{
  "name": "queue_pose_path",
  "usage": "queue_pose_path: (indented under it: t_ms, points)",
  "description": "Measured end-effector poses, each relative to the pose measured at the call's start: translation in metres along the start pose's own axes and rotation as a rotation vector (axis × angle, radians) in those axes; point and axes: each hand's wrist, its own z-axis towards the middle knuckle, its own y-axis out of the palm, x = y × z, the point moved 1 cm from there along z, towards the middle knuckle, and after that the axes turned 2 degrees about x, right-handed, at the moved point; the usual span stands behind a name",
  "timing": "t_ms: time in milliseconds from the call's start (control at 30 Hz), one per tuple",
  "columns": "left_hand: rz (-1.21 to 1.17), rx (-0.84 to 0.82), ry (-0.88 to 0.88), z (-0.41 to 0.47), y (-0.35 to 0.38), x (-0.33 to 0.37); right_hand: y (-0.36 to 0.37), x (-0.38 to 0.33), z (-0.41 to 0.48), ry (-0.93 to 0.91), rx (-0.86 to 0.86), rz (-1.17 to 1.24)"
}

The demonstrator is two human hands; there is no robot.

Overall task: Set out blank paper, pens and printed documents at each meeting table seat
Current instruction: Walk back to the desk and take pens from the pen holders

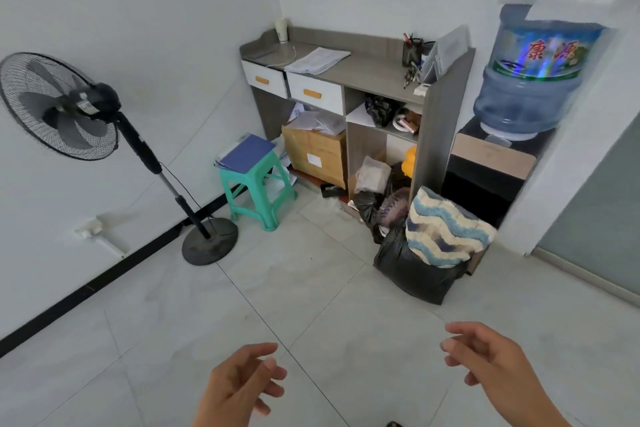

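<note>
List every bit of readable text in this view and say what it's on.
"康源": red characters on the water bottle label.
White sticker on the cardboard box: too small to read.
Label on the fan motor: blurred.
The printed papers on the desk: too small to read.

Green stool [258,184], blue folder [247,153], blue-and-cream zigzag blanket [446,230]

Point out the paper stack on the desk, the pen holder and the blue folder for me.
paper stack [317,60], head view, middle of the top sheet.
pen holder [411,55], head view, its dark side wall.
blue folder [247,153], head view, middle of its cover.
</note>
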Motion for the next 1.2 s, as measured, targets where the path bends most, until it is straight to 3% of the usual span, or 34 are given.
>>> queue_pose_path:
  t_ms: [167, 333, 733, 933, 1200]
  points:
    - [-0.039, 0.069, -0.005, 0.089, -0.004, 0.044, 0.039, -0.081, 0.12, -0.083, -0.165, -0.061]
    - [-0.061, 0.105, -0.072, 0.184, -0.012, 0.06, 0.083, -0.127, 0.216, -0.107, -0.203, -0.075]
    - [0.028, -0.048, 0.016, 0.495, -0.057, 0.179, 0.149, -0.222, 0.433, -0.011, 0.065, -0.041]
    - [0.074, -0.194, 0.079, 0.613, -0.031, 0.246, 0.152, -0.258, 0.509, 0.021, 0.18, 0.008]
    - [0.14, -0.259, 0.046, 0.757, 0.021, 0.309, 0.126, -0.306, 0.661, 0.01, 0.266, -0.002]
